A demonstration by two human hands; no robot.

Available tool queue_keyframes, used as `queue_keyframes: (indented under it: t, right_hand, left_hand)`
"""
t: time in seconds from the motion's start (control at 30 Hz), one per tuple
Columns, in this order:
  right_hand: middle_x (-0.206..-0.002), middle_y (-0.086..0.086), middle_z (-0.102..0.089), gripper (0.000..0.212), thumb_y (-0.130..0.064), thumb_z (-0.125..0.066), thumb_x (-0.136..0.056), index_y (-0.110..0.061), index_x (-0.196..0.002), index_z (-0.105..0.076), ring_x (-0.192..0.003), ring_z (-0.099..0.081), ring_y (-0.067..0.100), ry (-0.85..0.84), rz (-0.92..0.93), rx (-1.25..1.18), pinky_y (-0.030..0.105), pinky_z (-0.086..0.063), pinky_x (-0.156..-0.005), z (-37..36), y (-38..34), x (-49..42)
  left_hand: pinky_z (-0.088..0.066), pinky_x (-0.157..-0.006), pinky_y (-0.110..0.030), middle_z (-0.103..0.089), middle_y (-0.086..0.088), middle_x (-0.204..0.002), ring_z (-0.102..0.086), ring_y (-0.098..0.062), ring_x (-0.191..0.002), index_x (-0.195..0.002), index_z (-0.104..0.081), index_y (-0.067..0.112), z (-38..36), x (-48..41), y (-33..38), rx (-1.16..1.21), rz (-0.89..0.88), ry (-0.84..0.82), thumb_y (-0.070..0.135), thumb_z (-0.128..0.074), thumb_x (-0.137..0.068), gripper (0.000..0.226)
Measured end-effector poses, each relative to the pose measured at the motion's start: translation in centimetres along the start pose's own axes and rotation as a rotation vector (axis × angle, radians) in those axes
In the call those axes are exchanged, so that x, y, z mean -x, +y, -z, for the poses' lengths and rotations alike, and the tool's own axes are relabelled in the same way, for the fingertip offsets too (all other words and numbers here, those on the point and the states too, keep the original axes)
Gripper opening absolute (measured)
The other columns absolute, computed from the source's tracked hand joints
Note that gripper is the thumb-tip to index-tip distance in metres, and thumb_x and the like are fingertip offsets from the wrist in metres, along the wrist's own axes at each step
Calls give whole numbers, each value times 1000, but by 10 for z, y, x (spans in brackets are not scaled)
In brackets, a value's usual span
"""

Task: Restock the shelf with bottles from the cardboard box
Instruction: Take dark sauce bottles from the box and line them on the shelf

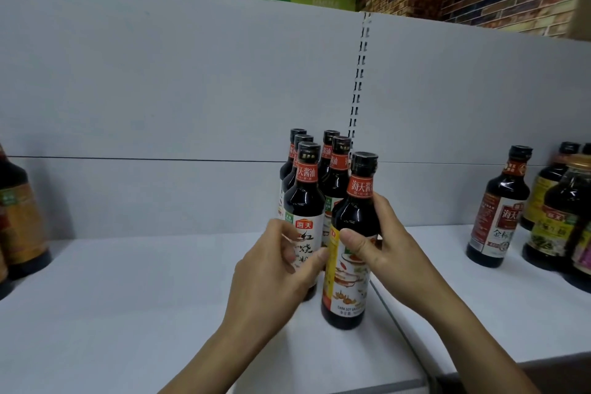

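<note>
Several dark soy sauce bottles with red neck bands stand in two rows on the white shelf (128, 313). My right hand (380, 243) grips the front right bottle (348, 281) at its shoulder, thumb across the label; it stands upright on the shelf. My left hand (275, 269) wraps around the front left bottle (305, 201) at its white label. The other bottles (335, 169) stand close behind these two. No cardboard box is in view.
Other sauce bottles and jars (499, 211) stand on the shelf at the right. A large dark bottle (19, 217) stands at the far left edge. A slotted upright (359, 73) splits the grey back panel. A seam between shelf boards runs just right of the held bottle.
</note>
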State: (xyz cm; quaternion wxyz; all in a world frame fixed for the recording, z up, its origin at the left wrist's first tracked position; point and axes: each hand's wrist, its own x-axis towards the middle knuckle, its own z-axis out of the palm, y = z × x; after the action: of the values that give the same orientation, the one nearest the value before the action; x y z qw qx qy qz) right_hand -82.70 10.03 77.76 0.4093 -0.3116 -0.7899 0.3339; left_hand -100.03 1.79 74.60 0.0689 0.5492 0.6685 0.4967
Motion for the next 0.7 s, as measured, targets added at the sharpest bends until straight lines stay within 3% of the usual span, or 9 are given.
queue_keyframes:
  t: [0.07,0.17,0.3,0.4,0.53,0.7]
  right_hand:
    - [-129,-35,-57,60,-35,-64,-95,-50,-145,-34,-116,-57,-11,5,-12,0,17,-50,-87,0,1,-2]
    - [-137,-28,-55,62,-34,-64,-96,-47,-148,-32,-121,-56,-4,24,-20,5,26,-50,-94,0,4,-7]
    - [-124,-41,-53,63,-36,-66,-94,-53,-143,-31,-106,-55,-22,40,-12,-7,12,-46,-82,-1,14,-15]
    - [-117,-46,-52,69,-36,-69,-91,-50,-146,-30,-103,-55,-27,47,-19,-48,9,-48,-74,0,25,-22]
    - [-120,-46,-52,77,-31,-75,-89,-55,-144,-27,-106,-57,-21,19,-18,-30,19,-51,-88,1,36,-29]
    - [-131,-30,-57,77,-36,-76,-87,-57,-142,-28,-114,-62,-5,37,0,-13,33,-55,-96,-1,40,-33]
  left_hand:
    - [-46,-60,-13,-59,16,-88,-61,3,-82,-107,-40,42,2,-3,-3,5,15,28,61,-67,-86,39]
    - [-44,-71,-14,-52,24,-106,-58,2,-96,-127,-34,43,1,-8,-8,12,38,9,60,-65,-88,53]
    - [-45,-84,-20,-48,16,-131,-53,-4,-113,-145,-30,40,-6,-15,-12,25,63,-52,58,-66,-89,68]
    - [-47,-84,-20,-51,13,-134,-55,-4,-112,-144,-32,40,-11,-18,-11,61,95,-66,52,-68,-91,65]
    - [-49,-82,-21,-59,15,-129,-61,-5,-107,-134,-34,45,-19,-22,-13,61,125,-60,51,-67,-92,55]
    - [-46,-76,-16,-62,18,-126,-62,-3,-107,-123,-36,49,-25,-24,-13,41,129,-36,51,-68,-91,45]
